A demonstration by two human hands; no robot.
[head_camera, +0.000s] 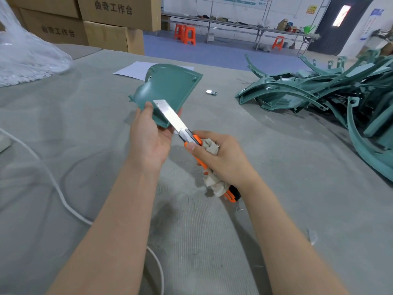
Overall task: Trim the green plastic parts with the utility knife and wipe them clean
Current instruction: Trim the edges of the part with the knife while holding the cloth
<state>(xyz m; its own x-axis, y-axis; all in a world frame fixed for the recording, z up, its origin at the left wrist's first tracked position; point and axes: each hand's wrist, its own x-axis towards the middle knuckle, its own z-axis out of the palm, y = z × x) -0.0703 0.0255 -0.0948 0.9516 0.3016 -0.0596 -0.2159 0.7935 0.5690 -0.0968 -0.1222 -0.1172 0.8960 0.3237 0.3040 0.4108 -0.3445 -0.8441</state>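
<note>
Stacked cardboard boxes [119, 15] stand shut at the far left edge of the grey-covered table [85, 128], so what they hold cannot be told. Beside them a clear plastic bag [27, 56] slumps on the table with small white bits heaped in its bottom. The person's left hand [152, 135] holds a green plastic part [168, 88] up off the table at the centre. Its thumb [148, 107] is pressed on the near face and fingertips show past the part's lower right edge, so the part is pinched between them. The right hand [221, 158] is clenched around the orange handle of the utility knife [196, 139], with its thumb along the top near the slider. A bunched pale cloth [210, 146] is gripped in the same fist, poking out above and below the fingers. The long blade [170, 117] is run well out and lies slanted across the part's lower corner, its tip just beside the left thumb. A tangled pile of green parts [314, 92] lies on the table well to the right. A sheet of white paper [136, 70] lies behind the held part, and a white cable [53, 182] runs along the left. Two boxes carry the printed characters 曲奇工作台 [113, 7] in black. The posters on the far wall are too blurred to read.
</note>
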